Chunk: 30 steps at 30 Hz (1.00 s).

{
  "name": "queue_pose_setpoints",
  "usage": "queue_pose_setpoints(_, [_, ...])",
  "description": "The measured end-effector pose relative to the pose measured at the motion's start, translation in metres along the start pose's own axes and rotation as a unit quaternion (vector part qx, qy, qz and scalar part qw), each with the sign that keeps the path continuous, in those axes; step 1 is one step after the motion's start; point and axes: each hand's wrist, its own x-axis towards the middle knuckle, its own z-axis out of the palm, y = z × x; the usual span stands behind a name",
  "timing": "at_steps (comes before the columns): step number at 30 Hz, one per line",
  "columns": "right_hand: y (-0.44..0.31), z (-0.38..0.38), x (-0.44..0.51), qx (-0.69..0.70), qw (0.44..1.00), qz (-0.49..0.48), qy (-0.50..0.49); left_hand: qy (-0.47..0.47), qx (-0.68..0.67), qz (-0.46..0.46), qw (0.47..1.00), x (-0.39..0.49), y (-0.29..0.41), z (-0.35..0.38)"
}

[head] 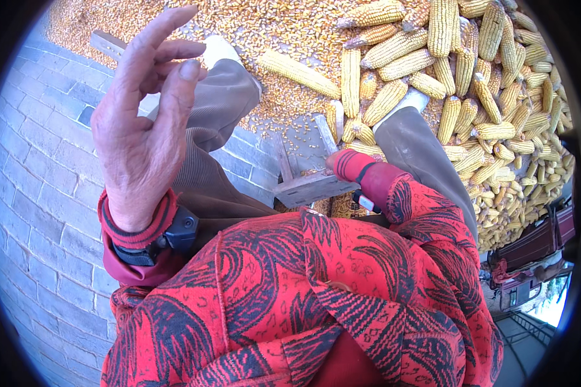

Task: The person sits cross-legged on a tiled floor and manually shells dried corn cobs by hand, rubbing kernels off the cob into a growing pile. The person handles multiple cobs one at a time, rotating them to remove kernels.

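Observation:
My left hand [145, 111] is raised on the left, its thumb and fingers apart with nothing between them. My right hand [333, 159] is low in front of my body, at the end of a small wooden stool or frame [314, 188]. Only a little of this hand shows past the red cuff. Its fingers are hidden, so I cannot see whether it grips the wood. One yellow ear of corn [298, 75] lies on loose kernels [276, 29] between my feet. More ears [351, 82] lie just beyond the stool.
A large heap of corn ears [494, 96] spreads across the right, past my right leg [411, 140]. Grey brick paving [43, 159] covers the left. A wooden bar [107, 44] lies by the kernels behind my left hand. A dark red vehicle [527, 242] stands at the far right.

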Motion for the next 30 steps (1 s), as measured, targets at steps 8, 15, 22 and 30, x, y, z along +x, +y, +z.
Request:
queue_pose_setpoints(8, [-0.012,-0.034,0.018,-0.061,0.988,-0.139,-0.010,0.108,0.000,0.039,0.993,-0.022,0.021,0.002])
queue_pose_setpoints(15, [-0.013,-0.102,-0.031,0.115,0.992,-0.029,-0.035,0.167,0.042,0.163,0.972,-0.067,0.025,0.002])
queue_pose_setpoints(22, [-0.053,-0.152,-0.103,0.187,0.949,-0.048,0.250,0.212,-0.009,0.217,0.953,-0.079,0.024,0.003])
queue_pose_setpoints(30, [-0.078,-0.115,-0.251,0.137,0.824,-0.129,0.535,0.234,0.026,0.252,0.939,-0.074,0.023,-0.007])
